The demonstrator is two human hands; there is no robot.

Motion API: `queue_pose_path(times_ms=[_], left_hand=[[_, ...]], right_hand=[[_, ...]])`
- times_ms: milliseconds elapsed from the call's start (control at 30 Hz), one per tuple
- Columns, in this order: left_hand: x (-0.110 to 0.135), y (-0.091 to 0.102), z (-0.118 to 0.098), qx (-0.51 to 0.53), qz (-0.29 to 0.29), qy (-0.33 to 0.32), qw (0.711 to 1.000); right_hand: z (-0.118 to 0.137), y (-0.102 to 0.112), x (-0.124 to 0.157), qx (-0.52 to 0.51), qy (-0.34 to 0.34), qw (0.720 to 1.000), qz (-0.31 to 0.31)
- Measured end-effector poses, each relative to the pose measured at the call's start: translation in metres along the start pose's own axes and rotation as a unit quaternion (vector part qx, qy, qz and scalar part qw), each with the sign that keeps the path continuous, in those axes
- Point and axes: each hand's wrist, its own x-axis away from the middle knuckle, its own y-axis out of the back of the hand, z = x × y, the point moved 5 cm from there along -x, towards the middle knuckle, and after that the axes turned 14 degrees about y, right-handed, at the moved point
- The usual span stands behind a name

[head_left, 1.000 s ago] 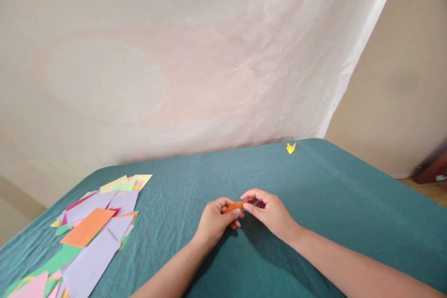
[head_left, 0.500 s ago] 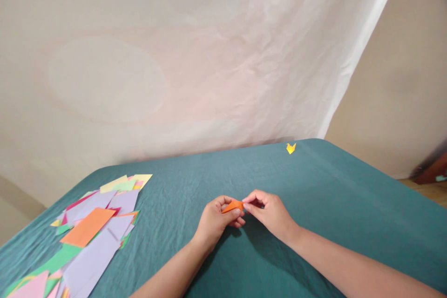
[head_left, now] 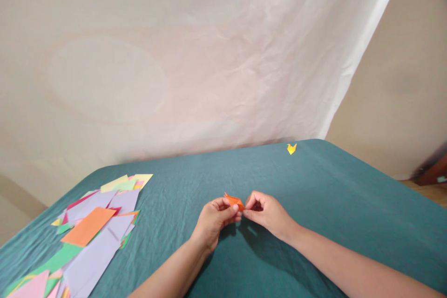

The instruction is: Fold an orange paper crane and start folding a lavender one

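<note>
Head view: two bare hands meet over the near middle of a desk [head_left: 195,177] draped in dark teal cloth, holding a small piece of folded orange paper [head_left: 233,201]. The left hand [head_left: 213,218] has its grip closed on the paper's left and near side, thumb on top and fingers behind and beneath. The right hand [head_left: 268,214] pinches the paper's right tip between thumb and forefinger, its other fingers curled in. A thin orange point rises at the paper's far left; fingers hide part of the rest. Both hands are raised off the cloth and cast a shadow below. The forearms reach in from the near edge and cover strips of the desk.

At the left, well apart from the hands, a loose heap of paper [head_left: 120,228] spreads from the near corner toward the far edge. An orange sheet [head_left: 89,226] lies on top, beside a large lilac sheet [head_left: 91,263]; green, pink, red and pale yellow pieces overlap around them. Toward the far right sits a small yellow folded bird [head_left: 292,149], near the desk's far edge. Behind that edge, a pale, wrinkled hanging sheet [head_left: 216,74] blocks the view beyond. Right of it stand a beige wall [head_left: 401,84] and a reddish-brown object [head_left: 435,170], cut off and hard to identify.
</note>
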Motion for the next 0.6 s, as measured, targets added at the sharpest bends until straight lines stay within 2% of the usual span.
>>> queue_pose_path(times_ms=[133,267,600], left_hand=[[-0.0007,0.0001,-0.0010,-0.060,-0.025,-0.003,0.998],[0.0001,0.0009,-0.0054,-0.143,-0.053,-0.035,0.988],[0.0005,0.0016,-0.0046,-0.152,-0.061,-0.031,0.986]], right_hand=[[0.0034,-0.0044,0.0002,-0.023,0.007,0.999,0.029],[0.0040,-0.0024,-0.0006,-0.036,0.008,0.999,0.024],[0.0049,-0.0035,-0.0011,-0.040,0.013,0.998,0.043]])
